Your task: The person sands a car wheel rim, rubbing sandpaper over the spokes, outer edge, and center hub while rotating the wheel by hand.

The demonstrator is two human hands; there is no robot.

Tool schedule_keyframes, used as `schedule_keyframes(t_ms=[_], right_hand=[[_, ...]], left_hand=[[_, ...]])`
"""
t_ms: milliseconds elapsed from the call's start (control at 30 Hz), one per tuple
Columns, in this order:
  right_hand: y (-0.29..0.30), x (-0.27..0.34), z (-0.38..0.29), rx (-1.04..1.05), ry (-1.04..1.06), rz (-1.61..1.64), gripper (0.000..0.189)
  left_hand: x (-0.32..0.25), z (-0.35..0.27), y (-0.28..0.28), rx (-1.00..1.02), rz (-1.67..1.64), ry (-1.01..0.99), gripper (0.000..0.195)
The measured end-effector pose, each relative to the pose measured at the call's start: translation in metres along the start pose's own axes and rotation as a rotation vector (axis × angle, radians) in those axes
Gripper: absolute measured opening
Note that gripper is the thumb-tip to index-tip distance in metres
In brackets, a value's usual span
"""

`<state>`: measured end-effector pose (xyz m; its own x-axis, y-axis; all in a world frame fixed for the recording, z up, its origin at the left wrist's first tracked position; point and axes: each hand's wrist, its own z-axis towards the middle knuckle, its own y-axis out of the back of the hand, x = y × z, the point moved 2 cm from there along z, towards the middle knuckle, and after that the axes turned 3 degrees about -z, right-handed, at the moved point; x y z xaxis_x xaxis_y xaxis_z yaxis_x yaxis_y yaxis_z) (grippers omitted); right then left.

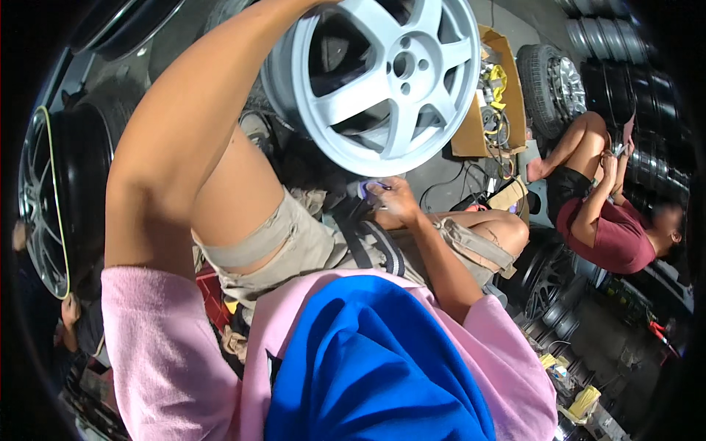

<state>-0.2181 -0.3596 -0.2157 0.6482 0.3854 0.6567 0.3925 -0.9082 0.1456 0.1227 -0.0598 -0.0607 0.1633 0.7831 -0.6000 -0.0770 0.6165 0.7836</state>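
A pale, matt alloy wheel rim [356, 107] stands tilted in front of me, its spoked face and centre hub turned to the right. My left arm reaches up along its left side, and my left hand is out of view past the top edge. Just below the rim's lower edge, between my knees, my right hand [396, 199] is closed around a small purple-and-grey object [370, 190]. The hand looks dusty, and blur hides exactly what the object is. A dark strap [353, 240] lies across my beige shorts [276, 245].
Right of the rim stands a cardboard box [462, 135] of cables and yellow material; loose black cables [441, 193] lie below it. A tyre [538, 91] leans beyond. A person [606, 231] sits at right near stacked wheels [634, 88]. Another person's hand [70, 310] touches a black wheel [83, 160].
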Motion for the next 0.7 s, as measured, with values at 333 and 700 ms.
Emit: schedule_keyframes(t_ms=[333, 700], right_hand=[[0.016, 0.027, -0.058, 0.017, 0.058, -0.027, 0.018], [0.135, 0.032, 0.005, -0.659, 0.217, 0.166, 0.027]], left_hand=[[0.001, 0.003, -0.001, 0.021, -0.032, 0.006, 0.054], [0.004, 0.005, -0.005, -0.012, -0.064, -0.038, 0.048]])
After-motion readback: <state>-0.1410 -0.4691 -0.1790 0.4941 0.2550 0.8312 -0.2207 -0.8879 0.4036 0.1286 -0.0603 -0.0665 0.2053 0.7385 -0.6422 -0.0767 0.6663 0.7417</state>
